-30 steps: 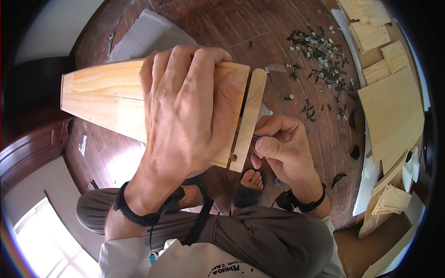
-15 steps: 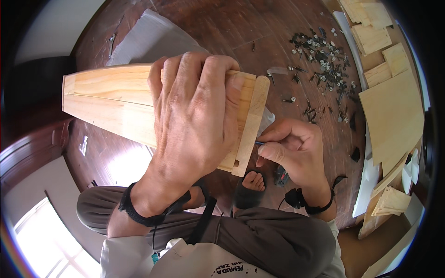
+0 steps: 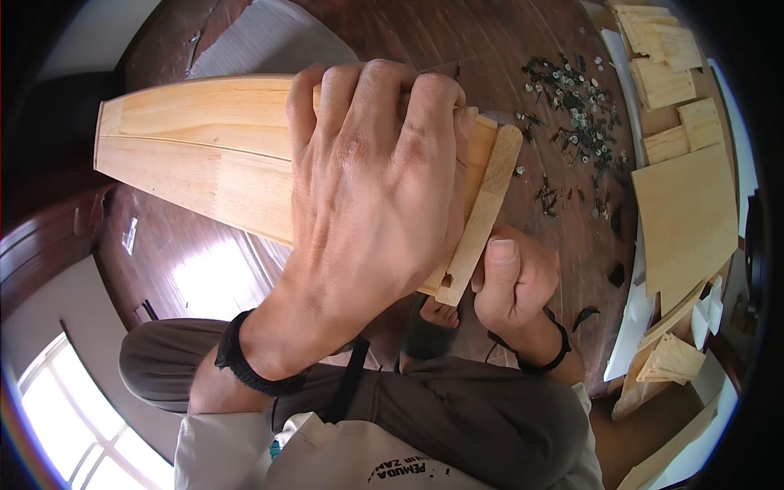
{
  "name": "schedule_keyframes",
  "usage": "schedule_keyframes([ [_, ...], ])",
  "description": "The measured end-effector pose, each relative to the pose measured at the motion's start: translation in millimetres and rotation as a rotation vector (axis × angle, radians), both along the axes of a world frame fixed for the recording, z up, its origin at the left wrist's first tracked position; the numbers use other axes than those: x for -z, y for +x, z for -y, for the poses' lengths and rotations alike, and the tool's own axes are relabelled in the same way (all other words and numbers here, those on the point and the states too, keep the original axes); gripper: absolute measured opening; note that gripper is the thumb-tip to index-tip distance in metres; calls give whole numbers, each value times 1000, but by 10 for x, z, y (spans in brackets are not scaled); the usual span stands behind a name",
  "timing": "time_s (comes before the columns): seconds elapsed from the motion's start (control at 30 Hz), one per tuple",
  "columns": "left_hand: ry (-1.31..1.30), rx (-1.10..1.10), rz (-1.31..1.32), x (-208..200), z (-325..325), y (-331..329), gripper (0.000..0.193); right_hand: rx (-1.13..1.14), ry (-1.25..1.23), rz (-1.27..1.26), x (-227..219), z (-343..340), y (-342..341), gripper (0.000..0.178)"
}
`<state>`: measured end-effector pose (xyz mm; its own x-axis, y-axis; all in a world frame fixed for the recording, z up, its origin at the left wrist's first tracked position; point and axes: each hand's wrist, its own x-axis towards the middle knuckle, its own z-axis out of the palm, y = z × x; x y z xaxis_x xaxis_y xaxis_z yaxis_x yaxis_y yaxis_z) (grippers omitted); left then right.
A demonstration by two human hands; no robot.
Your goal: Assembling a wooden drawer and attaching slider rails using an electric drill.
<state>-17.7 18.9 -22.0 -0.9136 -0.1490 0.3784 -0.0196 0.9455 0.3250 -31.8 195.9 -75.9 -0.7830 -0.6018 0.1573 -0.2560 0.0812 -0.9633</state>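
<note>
From the head cam: the left hand [image 3: 367, 175] is clamped over a long pale wooden piece [image 3: 196, 143], fingers wrapped around its far edge, back of the hand up. That piece is held up above the brown floor [image 3: 482, 41], with a narrow wooden strip [image 3: 490, 200] along its right end. The right hand [image 3: 518, 282] is right by the strip, fingers curled in, thumb up; can't tell if they're pinching anything. Loose screws and small fittings [image 3: 576, 110] are scattered farther off on the floor, and wooden boards [image 3: 690, 220] lie at far right.
</note>
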Motion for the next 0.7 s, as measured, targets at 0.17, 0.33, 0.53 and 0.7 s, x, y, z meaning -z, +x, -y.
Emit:
schedule_keyframes([
  [0.17,-3,-8,-54,61,1,6,12,38,-37,-163,14,-21,-56,15],
  [0.33,-14,-4,-71,60,-8,-4,12,62,-22,-671,76,-30,-199,13],
  [0.53,-6,-11,-96,92,-44,-13,13,-122,-112,275,-44,-100,-102,20],
  [0.7,-41,11,-82,92,6,1,12,-351,-53,719,-208,-188,-202,30],
])
